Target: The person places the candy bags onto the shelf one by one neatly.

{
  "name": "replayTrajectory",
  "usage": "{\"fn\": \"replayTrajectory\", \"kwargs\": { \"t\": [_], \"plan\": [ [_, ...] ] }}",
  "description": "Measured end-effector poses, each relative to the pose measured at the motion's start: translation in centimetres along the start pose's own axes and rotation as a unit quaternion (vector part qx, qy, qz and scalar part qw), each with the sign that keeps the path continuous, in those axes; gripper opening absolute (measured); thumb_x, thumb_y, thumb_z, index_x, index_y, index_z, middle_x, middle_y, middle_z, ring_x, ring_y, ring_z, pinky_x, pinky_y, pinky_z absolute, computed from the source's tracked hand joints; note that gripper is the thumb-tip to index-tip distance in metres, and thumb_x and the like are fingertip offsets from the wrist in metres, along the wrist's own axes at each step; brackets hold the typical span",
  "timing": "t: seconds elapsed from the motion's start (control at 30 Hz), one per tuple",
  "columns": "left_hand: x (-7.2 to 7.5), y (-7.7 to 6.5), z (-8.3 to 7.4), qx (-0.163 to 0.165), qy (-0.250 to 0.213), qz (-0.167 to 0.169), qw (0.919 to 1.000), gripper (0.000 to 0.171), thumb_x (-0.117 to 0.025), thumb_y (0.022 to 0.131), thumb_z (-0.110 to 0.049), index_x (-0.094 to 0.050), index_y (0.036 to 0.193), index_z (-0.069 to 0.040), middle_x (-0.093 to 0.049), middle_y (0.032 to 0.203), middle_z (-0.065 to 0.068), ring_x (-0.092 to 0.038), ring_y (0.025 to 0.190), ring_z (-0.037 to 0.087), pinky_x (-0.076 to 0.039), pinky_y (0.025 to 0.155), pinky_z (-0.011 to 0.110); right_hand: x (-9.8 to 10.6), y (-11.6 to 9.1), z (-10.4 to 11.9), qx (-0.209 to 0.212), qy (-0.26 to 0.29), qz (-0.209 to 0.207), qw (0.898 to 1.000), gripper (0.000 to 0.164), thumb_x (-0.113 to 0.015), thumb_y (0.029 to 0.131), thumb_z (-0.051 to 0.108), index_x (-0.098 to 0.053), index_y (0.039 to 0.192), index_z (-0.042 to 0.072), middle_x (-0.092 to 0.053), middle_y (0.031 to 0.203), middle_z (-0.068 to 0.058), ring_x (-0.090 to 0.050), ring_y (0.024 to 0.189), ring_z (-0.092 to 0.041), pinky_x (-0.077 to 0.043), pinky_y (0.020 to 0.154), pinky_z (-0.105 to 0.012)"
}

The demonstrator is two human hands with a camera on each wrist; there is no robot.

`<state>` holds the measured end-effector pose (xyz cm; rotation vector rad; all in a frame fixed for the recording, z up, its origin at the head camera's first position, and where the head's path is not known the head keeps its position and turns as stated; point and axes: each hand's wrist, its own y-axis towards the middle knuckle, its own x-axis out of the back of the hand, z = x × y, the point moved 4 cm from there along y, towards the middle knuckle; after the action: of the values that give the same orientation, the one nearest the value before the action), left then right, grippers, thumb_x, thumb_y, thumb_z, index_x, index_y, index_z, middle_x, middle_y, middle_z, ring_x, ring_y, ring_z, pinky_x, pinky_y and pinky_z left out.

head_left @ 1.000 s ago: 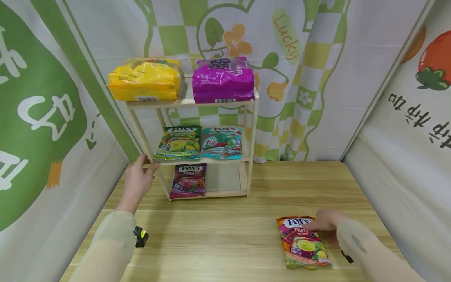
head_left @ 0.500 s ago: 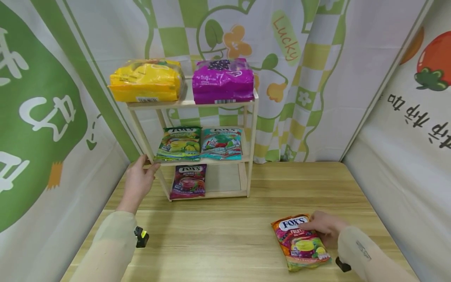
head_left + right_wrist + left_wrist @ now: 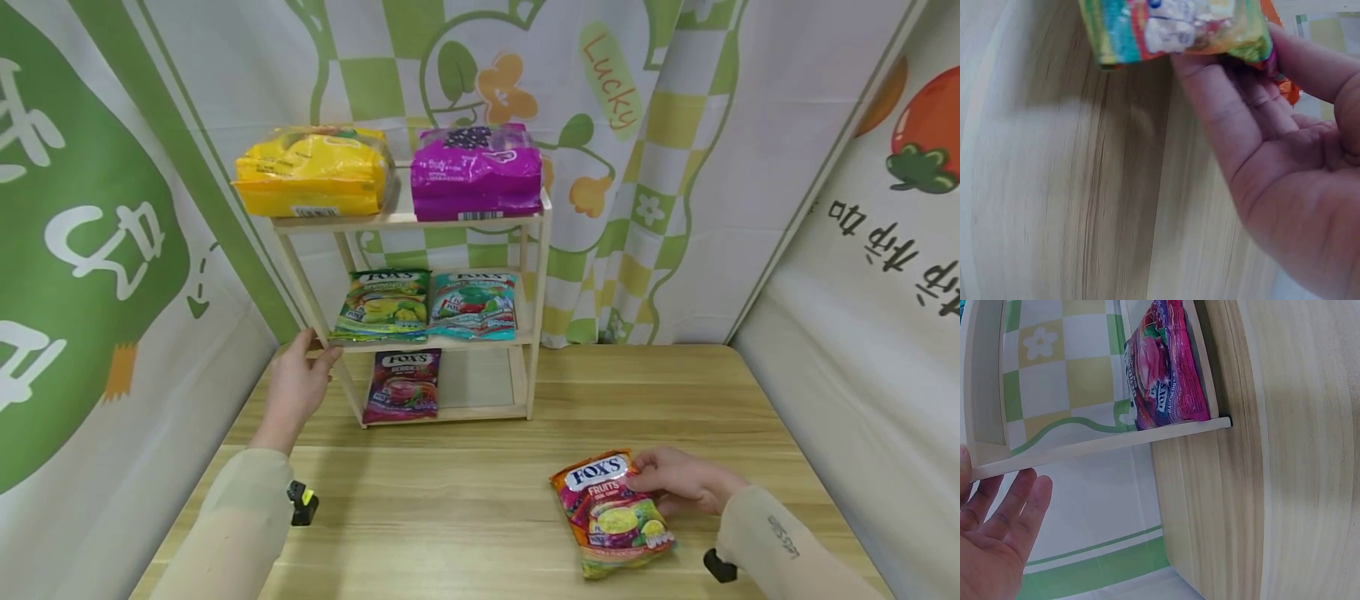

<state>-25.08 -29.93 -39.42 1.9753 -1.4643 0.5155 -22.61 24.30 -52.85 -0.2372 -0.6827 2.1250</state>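
Note:
My right hand pinches an orange-red bag of Fox's Fruits candy at its right side. The thumb lies over the printed front; in the right wrist view the fingers reach underneath the bag. At the left, my left hand holds the left post of a small wooden shelf rack, near its middle board. The left wrist view has the thumb on one side of that post and the fingers on the other. A dark red Fox's Berries bag leans on the bottom shelf, left side.
Green and turquoise Fox's candy bags lie side by side on the middle shelf. On top sit a yellow pack and a purple pack. The wooden table is bordered by printed curtains.
My right hand has picked up the Fox's Fruits bag and moved it left, tilting it counterclockwise. My left hand has stayed on the rack's post.

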Motion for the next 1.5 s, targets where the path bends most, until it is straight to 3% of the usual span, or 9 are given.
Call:
{"fn": "replayTrajectory", "kwargs": {
  "t": [0.3,0.53,0.87,1.2,1.5],
  "plan": [
    [-0.1,0.0,0.1,-0.001,-0.004,-0.002,1.0000,0.046,-0.052,0.108,-0.023,-0.046,0.145,0.004,-0.054,0.137,0.034,-0.068,0.107,0.045,-0.062,0.079,0.047,-1.0,0.9,1.3,0.050,0.043,0.018,0.998,0.047,-0.065,0.102,0.020,-0.044,0.133,-0.009,-0.069,0.116,-0.016,-0.071,0.100,-0.024,-0.062,0.083,-0.037],
    [-0.1,0.0,0.0,0.009,-0.011,0.005,0.9999,0.048,-0.052,0.108,-0.024,-0.044,0.146,0.003,-0.051,0.139,0.034,-0.067,0.110,0.046,-0.062,0.083,0.048,-2.0,2.0,2.8,0.088,0.028,0.007,0.996,0.049,-0.065,0.102,0.022,-0.044,0.133,-0.010,-0.071,0.113,-0.016,-0.072,0.098,-0.026,-0.062,0.083,-0.039],
    [-0.1,0.0,0.0,0.011,-0.015,0.008,0.9998,0.051,-0.051,0.108,-0.026,-0.041,0.149,0.004,-0.049,0.142,0.034,-0.067,0.110,0.046,-0.061,0.084,0.049,-4.2,4.0,4.7,0.109,0.014,-0.045,0.993,0.052,-0.066,0.101,0.027,-0.045,0.132,-0.008,-0.069,0.116,-0.017,-0.071,0.099,-0.026,-0.061,0.085,-0.044],
    [-0.1,0.0,0.0,0.001,-0.016,0.004,0.9999,0.049,-0.051,0.108,-0.024,-0.042,0.147,0.005,-0.050,0.140,0.036,-0.066,0.111,0.047,-0.062,0.083,0.047,-6.0,6.0,6.2,0.114,0.027,-0.067,0.991,0.048,-0.068,0.100,0.027,-0.047,0.129,-0.006,-0.067,0.117,-0.019,-0.071,0.095,-0.026,-0.061,0.084,-0.044],
    [-0.1,-0.1,0.1,0.013,-0.022,0.010,0.9996,0.052,-0.052,0.108,-0.023,-0.039,0.150,0.005,-0.049,0.142,0.035,-0.066,0.111,0.046,-0.061,0.085,0.048,-7.5,7.5,7.2,0.119,0.045,-0.068,0.989,0.043,-0.067,0.101,0.025,-0.049,0.126,-0.005,-0.067,0.114,-0.019,-0.071,0.092,-0.024,-0.062,0.080,-0.039]
  ]
}}
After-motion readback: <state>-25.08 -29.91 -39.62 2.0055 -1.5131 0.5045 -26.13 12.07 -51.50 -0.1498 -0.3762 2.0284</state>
